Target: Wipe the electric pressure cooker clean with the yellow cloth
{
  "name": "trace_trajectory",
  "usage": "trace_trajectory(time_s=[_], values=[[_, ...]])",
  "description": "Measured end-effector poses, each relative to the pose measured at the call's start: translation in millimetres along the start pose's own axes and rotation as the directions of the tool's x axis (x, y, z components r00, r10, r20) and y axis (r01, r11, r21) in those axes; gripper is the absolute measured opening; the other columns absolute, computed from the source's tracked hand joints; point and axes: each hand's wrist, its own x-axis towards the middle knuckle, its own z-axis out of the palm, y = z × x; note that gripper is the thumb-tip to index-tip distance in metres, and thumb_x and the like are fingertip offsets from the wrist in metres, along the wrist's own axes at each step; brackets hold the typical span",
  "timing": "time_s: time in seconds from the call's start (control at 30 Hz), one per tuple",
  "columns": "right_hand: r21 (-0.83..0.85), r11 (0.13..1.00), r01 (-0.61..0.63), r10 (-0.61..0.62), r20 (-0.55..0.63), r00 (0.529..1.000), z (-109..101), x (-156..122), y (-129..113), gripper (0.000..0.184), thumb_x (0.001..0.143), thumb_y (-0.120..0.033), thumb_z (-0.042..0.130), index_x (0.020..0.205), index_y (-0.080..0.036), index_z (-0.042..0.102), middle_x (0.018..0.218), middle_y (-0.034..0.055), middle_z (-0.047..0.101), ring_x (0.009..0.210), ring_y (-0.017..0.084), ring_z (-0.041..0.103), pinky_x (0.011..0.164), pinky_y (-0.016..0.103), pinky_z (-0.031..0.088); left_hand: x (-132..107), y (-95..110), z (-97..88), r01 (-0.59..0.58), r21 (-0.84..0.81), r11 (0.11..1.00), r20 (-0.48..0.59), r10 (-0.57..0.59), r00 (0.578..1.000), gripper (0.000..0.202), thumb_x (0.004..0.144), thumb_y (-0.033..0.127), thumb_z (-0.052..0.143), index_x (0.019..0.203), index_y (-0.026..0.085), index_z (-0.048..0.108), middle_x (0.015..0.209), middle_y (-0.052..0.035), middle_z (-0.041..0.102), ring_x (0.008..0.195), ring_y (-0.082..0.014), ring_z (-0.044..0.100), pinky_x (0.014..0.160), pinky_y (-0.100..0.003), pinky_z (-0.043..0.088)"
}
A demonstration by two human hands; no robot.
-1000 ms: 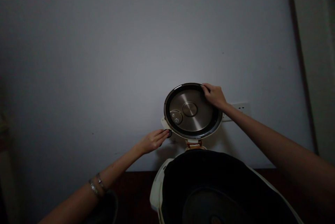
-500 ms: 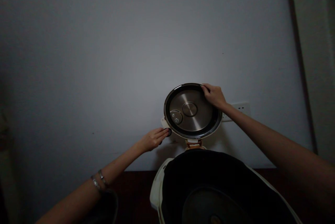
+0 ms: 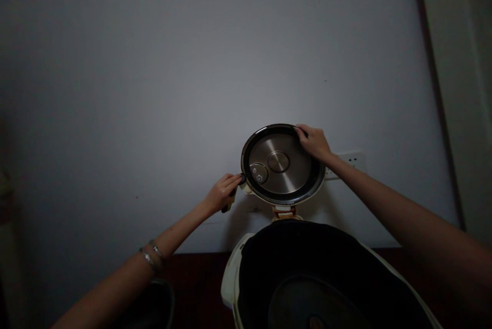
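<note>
The lid of the cooker stands raised on its hinge, its metal inner side facing me. My right hand grips the lid's upper right rim. At the lower left rim, my left hand is closed on a small black-and-yellow tool. The tool's rounded black end is against or very close to the rim; its kind I cannot make out. Below the lid sits the cooker body, pale outside with a dark interior, its near side cut off by the frame.
Behind the cooker rises a plain wall, with a white power socket beside my right forearm. A dark container stands at lower left, partly under my left arm. The dark red surface lies under the cooker.
My left hand has moved up a little along the lid's left rim with the tool, and more of its yellow part now shows. My right hand and the lid have barely moved.
</note>
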Motion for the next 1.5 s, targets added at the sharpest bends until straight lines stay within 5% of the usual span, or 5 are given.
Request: trace_trajectory(time_s=[0.23,0.6,1.13,1.37,1.5], values=[[0.012,1.000,-0.022,0.022,0.026,0.999,-2,0,-2,0.037,0.091,-0.038,0.038,0.105,-0.020,0.067,0.103,0.0088,0.070,0.092,0.026,0.064,0.081,0.035,0.045,-20,24,12.6,0.021,-0.123,0.992,0.044,-0.016,0.999,0.061,0.073,-0.003,0.042,0.131,0.015,0.042,0.116,-0.0145,0.061,0.096,-0.0194,0.054,0.076,-0.036,0.053],[0.010,1.000,-0.006,0.004,0.158,0.987,-10,12,-3,0.034,0.089,-0.035,0.041,0.093,-0.018,0.071,0.093,0.0072,0.072,0.084,0.023,0.063,0.077,0.031,0.044,-34,37,-11.4,0.053,-0.187,0.981,0.303,0.006,0.953,0.066,0.066,-0.005,0.042,0.127,0.017,0.047,0.114,-0.0093,0.062,0.094,-0.0172,0.055,0.076,-0.029,0.052],[-0.355,0.929,0.109,0.040,0.387,0.921,-29,26,-13,0.037,0.092,-0.041,0.034,0.111,-0.023,0.060,0.096,0.0124,0.069,0.083,0.027,0.063,0.067,0.035,0.044,-29,35,-14.9,0.075,-0.202,0.976,0.254,-0.022,0.967,0.064,0.065,-0.006,0.042,0.124,0.018,0.050,0.111,-0.0091,0.062,0.095,-0.0169,0.055,0.078,-0.029,0.051],[-0.325,0.934,0.149,0.013,0.448,0.894,-32,20,-9,0.041,0.094,-0.043,0.027,0.119,-0.022,0.052,0.098,0.0135,0.069,0.085,0.027,0.064,0.068,0.034,0.044,-13,51,-0.6,0.245,-0.266,0.932,0.195,-0.197,0.961,0.048,0.067,-0.002,0.043,0.109,0.014,0.060,0.093,-0.0082,0.065,0.087,-0.0173,0.056,0.076,-0.031,0.051],[-0.167,0.980,0.106,-0.028,0.414,0.910,-29,11,-3,0.040,0.095,-0.039,0.026,0.124,-0.018,0.045,0.101,0.0136,0.068,0.090,0.026,0.063,0.075,0.032,0.043,-8,48,-1.1,0.416,-0.232,0.879,0.118,-0.399,0.910,0.032,0.070,0.004,0.044,0.094,0.014,0.063,0.087,-0.0079,0.064,0.085,-0.0179,0.057,0.077,-0.033,0.049]])
